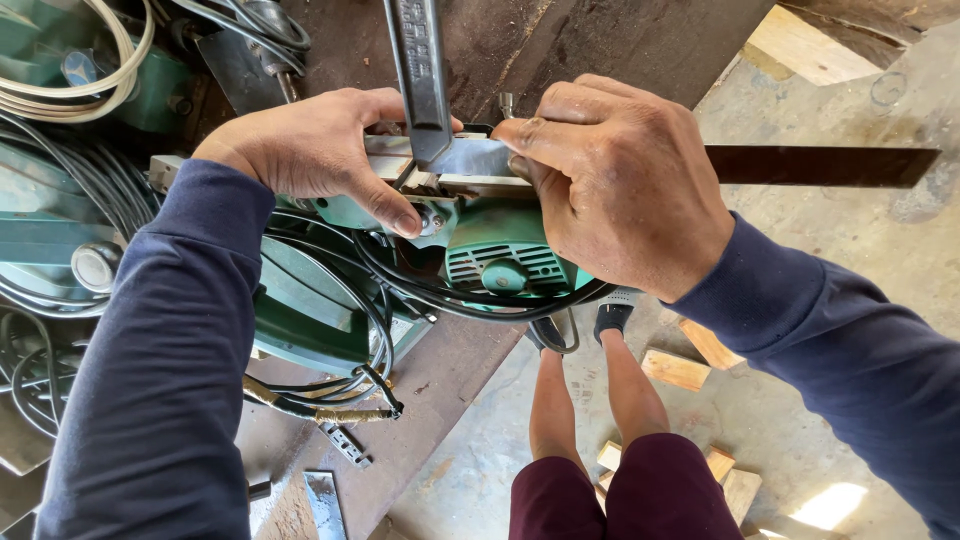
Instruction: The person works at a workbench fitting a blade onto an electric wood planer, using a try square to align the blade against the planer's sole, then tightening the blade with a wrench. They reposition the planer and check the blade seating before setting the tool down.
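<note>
Metal bar point(820, 165) is lying sideways across the green machine point(500, 260); right hand point(620, 190) is pinching it, left hand point(310, 150) is pressing beside it.

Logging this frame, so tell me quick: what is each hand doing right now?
Left hand: closed, fingers gripping the green power tool at its metal base.
Right hand: closed, fingers pinching the flat metal plate atop the tool.

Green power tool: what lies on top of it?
On the green power tool lie a metal plate and a dark bar, with the left hand and right hand gripping; the plate's ends are covered.
</note>
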